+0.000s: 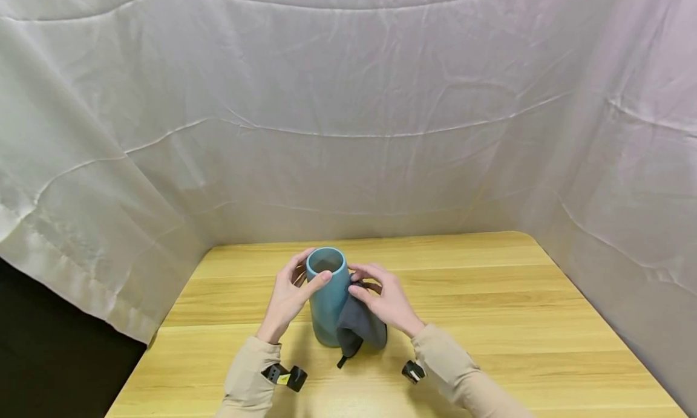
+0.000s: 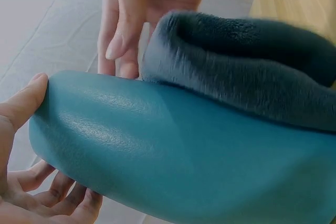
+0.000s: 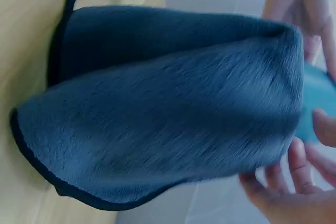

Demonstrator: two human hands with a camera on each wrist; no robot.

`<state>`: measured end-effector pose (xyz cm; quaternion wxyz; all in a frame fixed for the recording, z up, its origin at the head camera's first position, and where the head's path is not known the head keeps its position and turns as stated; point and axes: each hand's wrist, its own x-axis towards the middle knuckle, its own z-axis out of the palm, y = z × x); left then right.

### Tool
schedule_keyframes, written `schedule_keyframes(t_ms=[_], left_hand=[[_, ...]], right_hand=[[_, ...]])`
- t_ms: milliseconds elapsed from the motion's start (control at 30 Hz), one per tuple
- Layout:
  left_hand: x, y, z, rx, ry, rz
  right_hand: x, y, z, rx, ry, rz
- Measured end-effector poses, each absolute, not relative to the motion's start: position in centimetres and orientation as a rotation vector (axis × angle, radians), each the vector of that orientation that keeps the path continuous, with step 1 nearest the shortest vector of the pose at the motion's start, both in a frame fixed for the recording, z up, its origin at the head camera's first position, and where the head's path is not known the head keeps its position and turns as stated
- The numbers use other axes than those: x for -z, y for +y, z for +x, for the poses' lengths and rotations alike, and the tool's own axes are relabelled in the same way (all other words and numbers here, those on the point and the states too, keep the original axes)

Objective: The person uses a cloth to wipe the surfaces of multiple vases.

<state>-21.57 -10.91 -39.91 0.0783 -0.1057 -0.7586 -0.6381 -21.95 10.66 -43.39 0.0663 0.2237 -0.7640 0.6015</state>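
Observation:
A tall teal vase (image 1: 325,312) with a round open top stands upright on the table. My left hand (image 1: 288,296) holds it near the rim, thumb on the near side and the other fingers around the far left. Against the vase's right side hangs a dark grey cloth (image 1: 363,322) with black edging and a small black loop. My right hand (image 1: 389,298) holds the cloth's upper end beside the vase. In the right wrist view, the folded cloth (image 3: 168,114) hides part of my right fingers and most of the vase (image 3: 317,95).
Under everything is a light wooden table (image 1: 490,297). Pale grey curtains (image 1: 348,164) enclose its back and sides. A dark area (image 1: 49,345) shows at the lower left, beyond the table. Each wrist carries a small black camera (image 1: 296,378).

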Motion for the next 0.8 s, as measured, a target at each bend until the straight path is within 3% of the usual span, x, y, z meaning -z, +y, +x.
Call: schedule_keyframes(t_ms=[233, 667, 800], left_hand=[[39.9, -10.9, -21.4, 1.899, -2.286, -0.312], [39.7, -10.9, -21.4, 1.918, -2.287, -0.295], [39.7, -10.9, -21.4, 1.917, -2.286, -0.299]], right_hand=[[44.5, 10.5, -22.0, -1.986, -2.163, 0.592], [46.4, 12.5, -21.8, -2.025, -2.223, 0.936], [46.8, 12.4, -21.7, -1.971, -2.306, 0.873]])
